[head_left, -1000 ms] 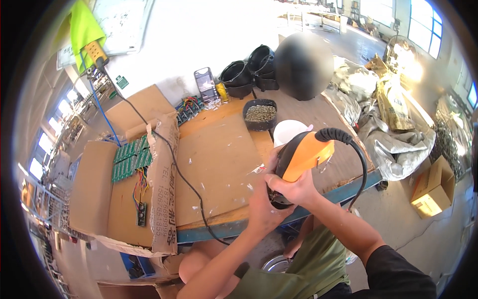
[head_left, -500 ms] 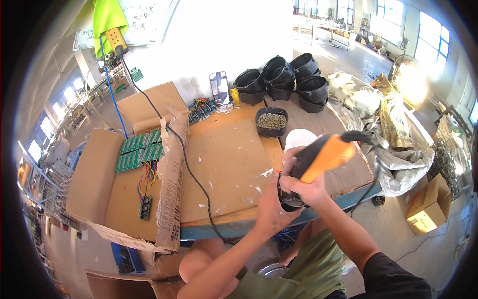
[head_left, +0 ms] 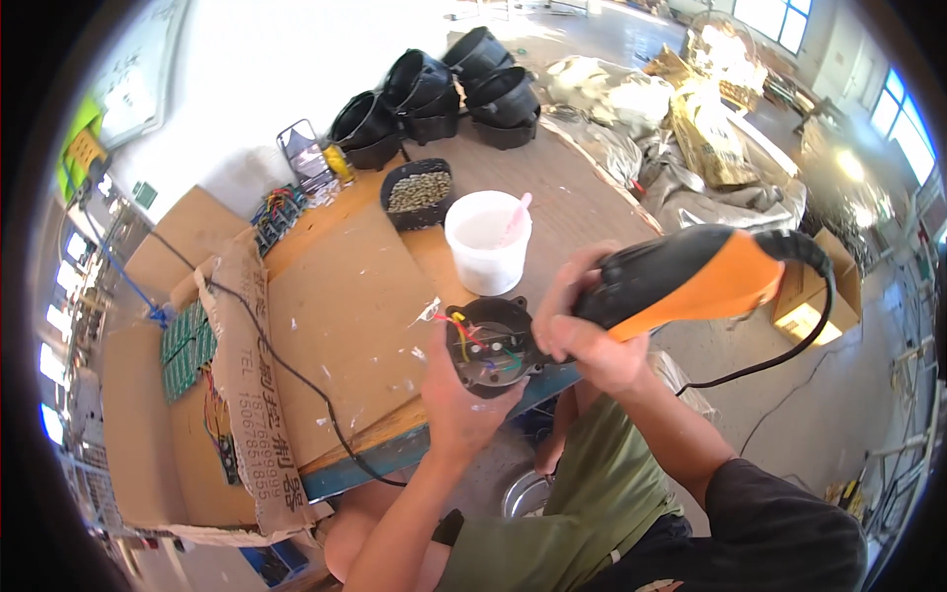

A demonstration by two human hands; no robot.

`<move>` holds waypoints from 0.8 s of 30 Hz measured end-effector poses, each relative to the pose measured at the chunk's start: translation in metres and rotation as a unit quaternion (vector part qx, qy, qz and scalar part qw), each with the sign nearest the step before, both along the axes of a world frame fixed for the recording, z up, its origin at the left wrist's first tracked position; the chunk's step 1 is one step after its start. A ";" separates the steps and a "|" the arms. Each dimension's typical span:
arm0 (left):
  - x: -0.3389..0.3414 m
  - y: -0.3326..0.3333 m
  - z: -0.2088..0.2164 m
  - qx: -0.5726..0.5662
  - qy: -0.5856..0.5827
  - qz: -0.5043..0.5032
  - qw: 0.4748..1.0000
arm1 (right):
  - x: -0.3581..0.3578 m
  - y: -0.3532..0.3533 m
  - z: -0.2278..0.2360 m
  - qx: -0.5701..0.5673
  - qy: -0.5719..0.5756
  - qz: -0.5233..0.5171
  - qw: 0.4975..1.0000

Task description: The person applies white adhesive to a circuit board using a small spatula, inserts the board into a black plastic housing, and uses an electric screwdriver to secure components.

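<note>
Round black housing (head_left: 490,357), coloured wires (head_left: 460,331) showing, is held at the bench's (head_left: 335,477) front edge, left hand (head_left: 459,403) clamped round its side. Right hand (head_left: 599,347) is wrapped round an orange-and-black corded tool (head_left: 681,281) just beside; contact between them is hard to tell. Beyond stand a white tub (head_left: 485,261), then black pots (head_left: 419,89) near the far edge.

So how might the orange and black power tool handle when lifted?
The power tool probably feels fairly heavy, given its bulky body. Its smooth, hard-looking shell should stay stiff. The cord, curving from its end, may flex and tug.
</note>
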State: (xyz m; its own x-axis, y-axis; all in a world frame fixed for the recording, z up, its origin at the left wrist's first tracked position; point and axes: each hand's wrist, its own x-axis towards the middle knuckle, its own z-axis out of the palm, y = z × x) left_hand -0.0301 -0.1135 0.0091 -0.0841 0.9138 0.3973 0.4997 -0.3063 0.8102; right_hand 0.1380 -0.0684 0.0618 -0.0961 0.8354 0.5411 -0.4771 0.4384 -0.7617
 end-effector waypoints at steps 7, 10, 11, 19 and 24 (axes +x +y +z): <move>-0.003 0.003 -0.007 0.017 0.036 0.010 0.999 | -0.007 0.005 -0.009 0.001 -0.109 -0.037 0.993; -0.003 0.003 -0.006 0.014 0.046 0.012 0.999 | -0.009 0.008 -0.014 -0.010 -0.099 -0.028 0.995; -0.003 0.003 -0.006 0.010 0.042 0.013 0.999 | -0.010 0.009 -0.014 -0.016 -0.089 -0.014 0.996; 0.000 0.002 -0.003 -0.011 0.037 0.031 0.999 | -0.010 0.019 -0.008 0.005 -0.117 0.001 0.993; 0.003 0.004 -0.002 0.009 0.042 0.016 0.999 | -0.011 0.013 0.000 -0.050 -0.117 0.016 0.992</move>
State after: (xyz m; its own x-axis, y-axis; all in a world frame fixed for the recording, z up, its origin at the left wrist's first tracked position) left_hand -0.0273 -0.1099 0.0072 -0.0791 0.9034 0.4214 0.5752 -0.3038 0.7595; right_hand 0.1271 -0.0553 0.0619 -0.2359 0.8781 0.4164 -0.2945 0.3437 -0.8917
